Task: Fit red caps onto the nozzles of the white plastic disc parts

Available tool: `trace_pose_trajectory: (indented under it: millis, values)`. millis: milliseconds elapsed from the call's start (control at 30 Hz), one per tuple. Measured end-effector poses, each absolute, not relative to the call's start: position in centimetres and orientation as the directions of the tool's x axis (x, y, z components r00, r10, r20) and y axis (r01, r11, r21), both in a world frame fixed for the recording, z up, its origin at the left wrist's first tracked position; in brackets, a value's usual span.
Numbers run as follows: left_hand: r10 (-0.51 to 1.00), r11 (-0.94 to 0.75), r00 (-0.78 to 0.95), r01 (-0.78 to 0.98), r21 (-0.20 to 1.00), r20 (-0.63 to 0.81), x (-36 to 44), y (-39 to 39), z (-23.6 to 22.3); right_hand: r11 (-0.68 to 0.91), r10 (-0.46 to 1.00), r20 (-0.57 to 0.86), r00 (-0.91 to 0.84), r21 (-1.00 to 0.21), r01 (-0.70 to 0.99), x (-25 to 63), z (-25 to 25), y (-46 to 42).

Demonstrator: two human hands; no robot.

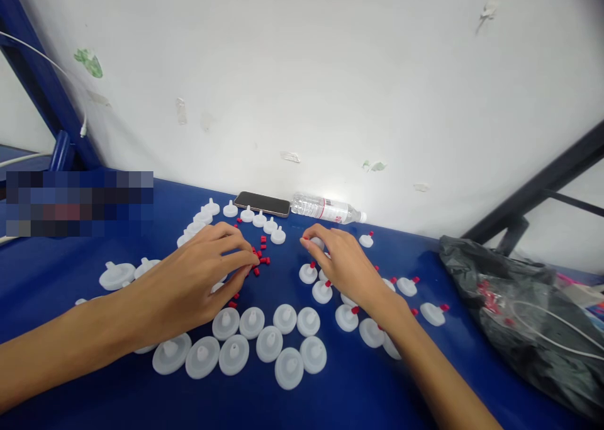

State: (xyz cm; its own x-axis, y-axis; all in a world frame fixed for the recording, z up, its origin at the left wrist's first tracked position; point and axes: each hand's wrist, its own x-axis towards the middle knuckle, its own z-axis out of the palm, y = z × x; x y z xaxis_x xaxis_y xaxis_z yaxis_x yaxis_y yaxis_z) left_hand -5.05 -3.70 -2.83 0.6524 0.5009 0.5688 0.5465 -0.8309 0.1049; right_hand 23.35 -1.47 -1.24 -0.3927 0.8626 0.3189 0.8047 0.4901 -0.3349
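My left hand [212, 266] reaches over the middle of the blue surface, thumb and fingers drawn together at a loose pile of small red caps [262, 260]. Whether a red cap is between its fingertips is hidden. My right hand [342, 257] pinches the top of a white spouted disc [318, 243], a speck of red showing at the fingertips. White discs with bare spouts [234, 354] lie in front of and around my left hand. Beside and under my right forearm stand several white discs with red caps on their spouts [347, 317].
A dark phone [262, 203] and a clear plastic bottle [325, 208] lie along the white wall [302, 90]. On the right rests a black plastic bag [500, 291], with a clear bag of red pieces [493, 301] on it. Blue metal posts [61, 96] rise at the left.
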Motion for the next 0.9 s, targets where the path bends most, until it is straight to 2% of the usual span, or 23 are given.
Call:
trace_pose_trajectory:
  millis: [200,500,700,900]
  values:
    - [0.502,-0.832,0.653,0.543,0.111,0.567,-5.2,-3.8,-2.8,0.440,0.881,0.334,-0.334,-0.324,0.838,23.3,-1.5,-1.4]
    - [0.519,-0.823,0.654,0.555,0.116,0.550,-5.3,-3.8,-2.9,0.432,0.883,0.320,-0.343,-0.269,0.861,23.4,-1.5,-1.4]
    - [0.516,-0.822,0.636,0.556,0.123,0.574,-5.2,-3.7,-2.5,0.474,0.853,0.340,-0.397,-0.183,0.861,22.2,-0.7,-0.4]
    - [0.513,-0.808,0.608,0.580,0.102,0.606,-5.8,-2.8,-2.6,0.523,0.830,0.275,-0.484,-0.086,0.848,19.2,0.3,3.3]
